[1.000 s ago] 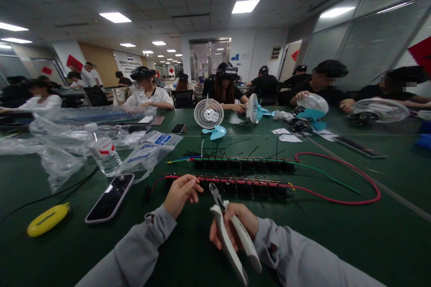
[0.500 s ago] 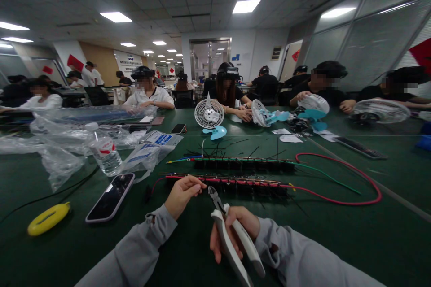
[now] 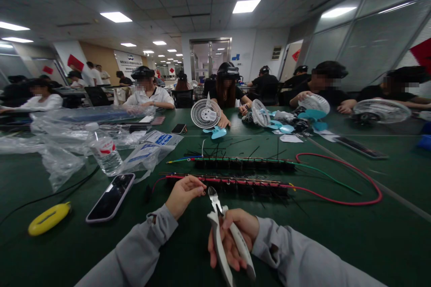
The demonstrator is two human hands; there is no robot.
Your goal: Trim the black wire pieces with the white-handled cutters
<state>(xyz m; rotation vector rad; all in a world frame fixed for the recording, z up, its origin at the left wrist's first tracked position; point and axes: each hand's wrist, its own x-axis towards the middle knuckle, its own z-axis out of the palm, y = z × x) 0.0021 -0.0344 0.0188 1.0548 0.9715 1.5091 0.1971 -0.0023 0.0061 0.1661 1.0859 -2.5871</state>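
Where ceiling panels light an office, green table (image 3: 336, 233) fills the lower frame. Left hand (image 3: 183, 195) pinches at red wire strip (image 3: 235, 183); right hand (image 3: 232, 235) grips white-handled cutters (image 3: 224, 237), bottom centre.

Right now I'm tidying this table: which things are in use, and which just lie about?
In use:
left hand
right hand
cutters
red wire strip

Lying about:
phone
yellow case
water bottle
plastic bags
green wire strip

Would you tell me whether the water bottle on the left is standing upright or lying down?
Upright, slightly tilted in this wide view: the water bottle stands on its base on the green table, cap uppermost, among plastic bags.
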